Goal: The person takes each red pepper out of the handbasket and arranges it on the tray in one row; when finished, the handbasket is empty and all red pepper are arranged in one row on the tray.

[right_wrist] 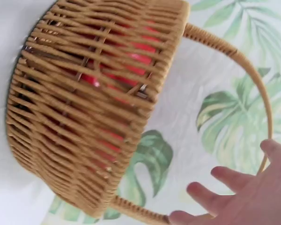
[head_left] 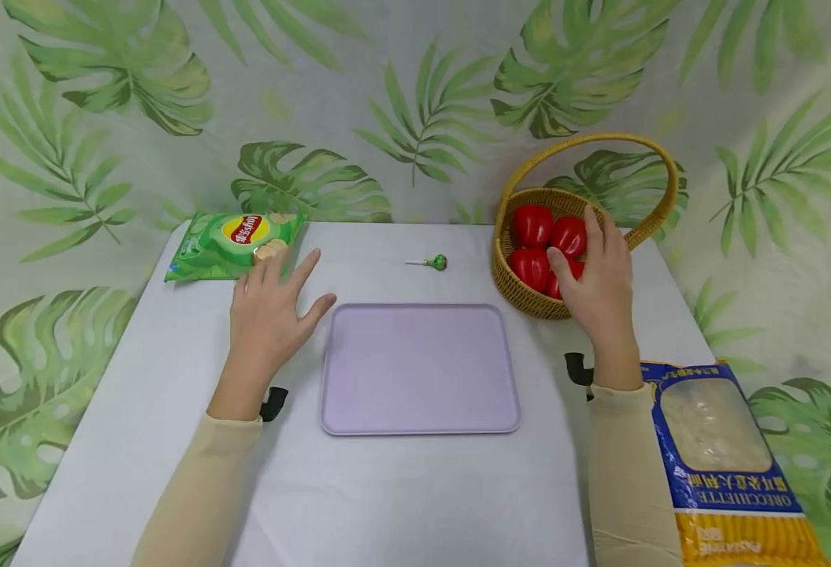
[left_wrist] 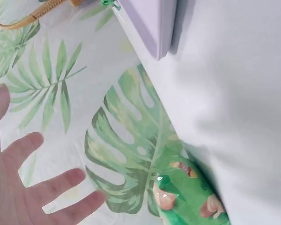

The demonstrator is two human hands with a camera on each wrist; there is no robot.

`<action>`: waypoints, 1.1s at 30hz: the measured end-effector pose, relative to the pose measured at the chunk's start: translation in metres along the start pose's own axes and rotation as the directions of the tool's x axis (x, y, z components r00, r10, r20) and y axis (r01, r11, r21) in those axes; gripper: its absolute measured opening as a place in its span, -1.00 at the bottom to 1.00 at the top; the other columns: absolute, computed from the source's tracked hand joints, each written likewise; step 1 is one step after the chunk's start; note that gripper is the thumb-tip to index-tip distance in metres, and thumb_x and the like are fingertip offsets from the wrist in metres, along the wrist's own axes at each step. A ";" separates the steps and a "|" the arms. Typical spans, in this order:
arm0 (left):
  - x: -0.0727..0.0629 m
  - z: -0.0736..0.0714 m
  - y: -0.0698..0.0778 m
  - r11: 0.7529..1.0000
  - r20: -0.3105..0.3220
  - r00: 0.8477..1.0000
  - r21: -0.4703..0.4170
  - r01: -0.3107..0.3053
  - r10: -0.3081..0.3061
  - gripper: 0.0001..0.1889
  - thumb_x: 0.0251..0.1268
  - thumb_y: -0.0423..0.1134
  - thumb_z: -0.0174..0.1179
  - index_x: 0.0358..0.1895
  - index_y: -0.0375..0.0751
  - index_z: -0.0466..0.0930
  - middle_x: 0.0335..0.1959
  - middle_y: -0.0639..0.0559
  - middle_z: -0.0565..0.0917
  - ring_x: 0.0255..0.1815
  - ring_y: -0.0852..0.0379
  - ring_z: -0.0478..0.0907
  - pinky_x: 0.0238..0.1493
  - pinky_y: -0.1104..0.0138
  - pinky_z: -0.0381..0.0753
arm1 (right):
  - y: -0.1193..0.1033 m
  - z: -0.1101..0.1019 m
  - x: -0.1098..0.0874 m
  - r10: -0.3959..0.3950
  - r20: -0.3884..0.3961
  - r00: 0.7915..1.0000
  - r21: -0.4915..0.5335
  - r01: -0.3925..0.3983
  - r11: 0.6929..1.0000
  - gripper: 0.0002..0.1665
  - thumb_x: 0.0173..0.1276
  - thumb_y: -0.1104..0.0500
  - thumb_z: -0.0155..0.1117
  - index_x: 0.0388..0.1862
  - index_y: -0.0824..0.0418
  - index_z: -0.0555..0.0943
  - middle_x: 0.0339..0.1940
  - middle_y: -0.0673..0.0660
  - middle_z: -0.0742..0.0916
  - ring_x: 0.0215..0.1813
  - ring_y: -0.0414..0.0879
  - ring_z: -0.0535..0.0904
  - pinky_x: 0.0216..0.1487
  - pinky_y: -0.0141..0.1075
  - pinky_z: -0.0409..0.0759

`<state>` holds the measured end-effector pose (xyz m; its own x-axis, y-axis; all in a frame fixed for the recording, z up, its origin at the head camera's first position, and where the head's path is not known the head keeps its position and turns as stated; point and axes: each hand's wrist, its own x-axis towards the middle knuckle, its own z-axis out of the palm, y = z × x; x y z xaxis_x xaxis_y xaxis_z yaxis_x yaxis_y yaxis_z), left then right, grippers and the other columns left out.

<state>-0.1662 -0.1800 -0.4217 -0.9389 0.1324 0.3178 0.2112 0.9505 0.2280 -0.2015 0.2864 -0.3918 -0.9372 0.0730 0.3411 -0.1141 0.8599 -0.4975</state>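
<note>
In the head view my left hand point(head_left: 266, 315) hovers at the lower edge of a green Lay's chip bag point(head_left: 205, 250), fingers spread and nothing held. The left wrist view shows the same bag point(left_wrist: 192, 192) off to the right of my spread fingers point(left_wrist: 61, 187). My right hand point(head_left: 602, 295) is over the right side of a wicker basket point(head_left: 521, 295), thumb and fingers apart and holding nothing. Inside the basket lie several glossy red, lobed pieces of produce point(head_left: 532, 226), partly covered by that hand. Its tall arched handle point(head_left: 588, 138) stands up behind my fingers.
A lilac rectangular tray point(head_left: 422, 370) lies mid-table between my arms. Beyond it is a lollipop point(head_left: 438, 262) with a green wrapper. A blue and yellow orecchiette pasta bag point(head_left: 716, 433) lies by my right forearm, at the table's right edge. Leaf-print cloth hangs behind.
</note>
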 end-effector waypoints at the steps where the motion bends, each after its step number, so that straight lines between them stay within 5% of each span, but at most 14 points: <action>1: -0.003 0.000 0.000 1.000 0.015 1.000 -0.016 0.006 -0.005 -0.26 0.48 0.41 0.08 0.65 0.33 0.25 0.52 -0.23 0.46 0.44 -0.35 0.47 0.22 -0.33 0.55 | 0.003 -0.001 0.001 0.014 -0.005 1.000 0.021 -0.014 1.000 0.04 0.54 -0.41 0.02 0.80 -0.07 -0.07 0.80 0.28 0.09 0.78 0.35 -0.05 0.61 0.54 -0.01; 5: -0.012 0.003 -0.002 0.989 0.144 0.989 -0.136 0.062 -0.042 -0.29 0.52 0.41 0.05 0.62 0.31 0.28 0.23 -0.13 0.68 0.05 -0.20 0.71 -0.31 -0.06 0.63 | 0.014 -0.001 0.004 0.067 0.008 0.998 0.116 -0.068 0.991 0.06 0.52 -0.37 0.10 0.80 -0.16 -0.12 0.82 0.17 0.08 0.80 0.28 -0.06 0.49 0.64 0.09; 9: -0.016 0.012 -0.010 0.949 0.315 0.948 -0.278 0.150 -0.058 -0.27 0.49 0.44 0.07 0.61 0.31 0.26 0.01 0.01 0.79 -0.23 0.04 0.74 -0.30 0.17 0.55 | 0.022 -0.001 0.007 0.087 0.037 0.996 0.234 -0.093 0.968 0.07 0.53 -0.33 0.16 0.80 -0.21 -0.15 0.83 0.08 0.05 0.82 0.21 -0.09 0.54 0.61 0.03; 11: -0.017 0.017 -0.014 0.914 0.406 0.913 -0.351 0.202 -0.046 -0.26 0.47 0.42 0.12 0.60 0.30 0.25 -0.08 0.02 0.80 -0.35 0.11 0.73 -0.27 0.23 0.53 | 0.026 0.000 0.009 0.099 0.058 0.993 0.285 -0.112 0.952 0.09 0.53 -0.32 0.19 0.80 -0.21 -0.17 0.83 0.08 0.02 0.82 0.21 -0.10 0.58 0.57 0.00; 17: -0.024 0.025 -0.019 0.788 0.653 0.757 -0.476 0.390 0.021 -0.29 0.44 0.26 0.29 0.54 0.23 0.25 -0.30 -0.04 0.77 -0.52 0.02 0.74 -0.40 0.20 0.62 | 0.040 0.007 0.019 0.126 0.119 0.985 0.369 -0.161 0.915 0.11 0.57 -0.28 0.14 0.81 -0.09 -0.24 0.84 0.14 -0.06 0.83 0.22 -0.20 0.65 0.50 -0.10; 20: -0.028 0.029 -0.021 0.769 0.701 0.710 -0.485 0.416 0.058 -0.32 0.42 0.18 0.36 0.48 0.23 0.27 -0.40 -0.04 0.75 -0.57 -0.01 0.73 -0.51 0.20 0.64 | 0.045 0.011 0.024 0.137 0.149 0.979 0.376 -0.184 0.908 0.13 0.57 -0.28 0.12 0.80 -0.01 -0.27 0.84 0.16 -0.09 0.83 0.22 -0.24 0.67 0.48 -0.12; 26: -0.033 0.032 -0.023 0.736 0.756 0.647 -0.493 0.463 0.099 -0.29 0.31 0.03 0.49 0.38 0.14 0.23 -0.49 -0.06 0.72 -0.60 -0.04 0.76 -0.58 0.23 0.65 | 0.048 0.011 0.033 0.215 0.264 0.940 0.360 -0.302 0.883 0.23 0.51 -0.38 0.12 0.79 -0.04 -0.38 0.83 0.21 -0.19 0.82 0.28 -0.30 0.65 0.50 -0.10; 33: -0.035 0.034 -0.025 0.717 0.784 0.607 -0.499 0.487 0.133 -0.27 0.29 -0.11 0.52 0.36 0.08 0.21 -0.52 -0.08 0.74 -0.62 -0.03 0.76 -0.62 0.25 0.66 | 0.045 0.008 0.041 0.249 0.425 0.870 0.279 -0.388 0.879 0.39 0.44 -0.44 0.19 0.76 -0.02 -0.52 0.81 0.29 -0.22 0.81 0.35 -0.28 0.61 0.52 0.02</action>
<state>-0.1478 -0.1992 -0.4698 -0.7546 0.4274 -0.4979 -0.1703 0.6052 0.7777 -0.2475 0.3241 -0.4071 -0.9841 0.0628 -0.1662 0.1711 0.5863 -0.7918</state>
